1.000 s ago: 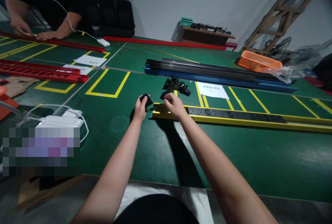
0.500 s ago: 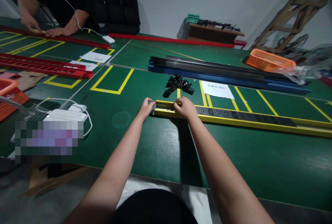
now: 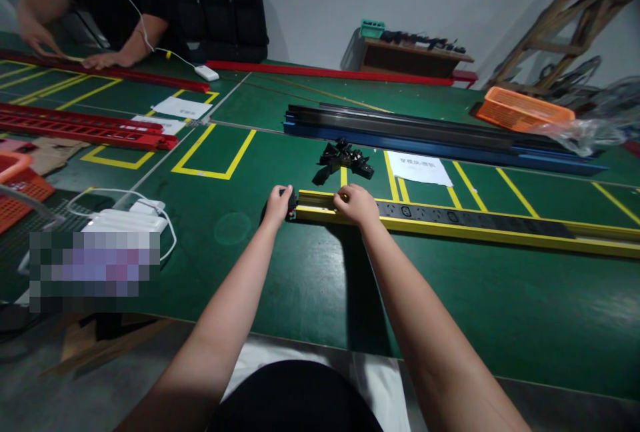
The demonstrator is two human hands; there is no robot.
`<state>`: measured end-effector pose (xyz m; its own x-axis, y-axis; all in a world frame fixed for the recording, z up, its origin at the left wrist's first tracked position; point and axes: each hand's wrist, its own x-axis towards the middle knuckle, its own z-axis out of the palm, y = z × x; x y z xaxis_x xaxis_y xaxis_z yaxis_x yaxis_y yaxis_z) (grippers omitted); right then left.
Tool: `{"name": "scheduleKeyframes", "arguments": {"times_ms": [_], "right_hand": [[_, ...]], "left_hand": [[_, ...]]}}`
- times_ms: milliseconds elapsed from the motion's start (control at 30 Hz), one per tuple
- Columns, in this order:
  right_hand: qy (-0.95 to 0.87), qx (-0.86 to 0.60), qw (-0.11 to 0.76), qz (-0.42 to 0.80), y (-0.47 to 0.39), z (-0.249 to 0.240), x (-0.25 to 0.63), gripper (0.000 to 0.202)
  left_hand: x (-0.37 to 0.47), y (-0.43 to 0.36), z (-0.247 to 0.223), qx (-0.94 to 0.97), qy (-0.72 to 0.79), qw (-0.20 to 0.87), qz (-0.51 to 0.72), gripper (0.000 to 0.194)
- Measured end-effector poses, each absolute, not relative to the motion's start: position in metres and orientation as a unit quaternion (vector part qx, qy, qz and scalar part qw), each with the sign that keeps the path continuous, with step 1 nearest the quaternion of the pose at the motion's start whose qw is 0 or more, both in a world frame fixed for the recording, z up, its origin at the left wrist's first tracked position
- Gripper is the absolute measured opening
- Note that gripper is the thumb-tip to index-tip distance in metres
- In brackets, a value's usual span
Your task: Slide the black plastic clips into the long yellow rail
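Observation:
A long yellow rail (image 3: 465,236) lies across the green table, its left end between my hands. Black socket modules (image 3: 430,213) sit in a row inside its channel, to the right of my right hand. My left hand (image 3: 275,207) is closed on a small black module (image 3: 289,200), held tilted at the rail's left end; whether it touches the rail I cannot tell. My right hand (image 3: 359,205) is closed over the rail, fingers curled at its channel; the fingertips are partly hidden. Beyond the rail lies a pile of small black parts (image 3: 343,159).
Blue and black rails (image 3: 430,142) and a paper label (image 3: 420,169) lie farther back. An orange basket (image 3: 527,112) stands back right. At left are a white power strip (image 3: 127,224) with cable and red rails (image 3: 90,127). A co-worker's hands (image 3: 103,60) rest on another red rail.
My left hand has shifted slightly left with the black module, which now stands more tilted at the rail's end. My right hand stays in nearly the same place on the rail.

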<state>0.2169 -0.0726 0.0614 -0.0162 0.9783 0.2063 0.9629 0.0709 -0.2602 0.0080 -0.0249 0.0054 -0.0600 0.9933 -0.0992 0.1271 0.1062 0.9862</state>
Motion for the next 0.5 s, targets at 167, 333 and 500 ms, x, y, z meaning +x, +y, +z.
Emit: {"name": "scheduleKeyframes", "arguments": {"times_ms": [167,333,500], "right_hand": [[-0.71,-0.687,0.158,0.021,-0.0731,0.0625,0.216,0.031],[-0.708,-0.687,0.164,0.015,-0.0728,0.0607,0.217,0.031],[-0.706,-0.689,0.163,0.01,-0.0728,0.0598,0.2166,0.032]], "left_hand": [[0.0051,-0.0267,0.0125,0.499,0.528,0.539,0.426,0.029],[0.003,-0.027,0.0136,0.497,0.503,0.553,0.441,0.03],[0.0046,-0.0272,0.0144,0.493,0.511,0.546,0.445,0.024]]}}
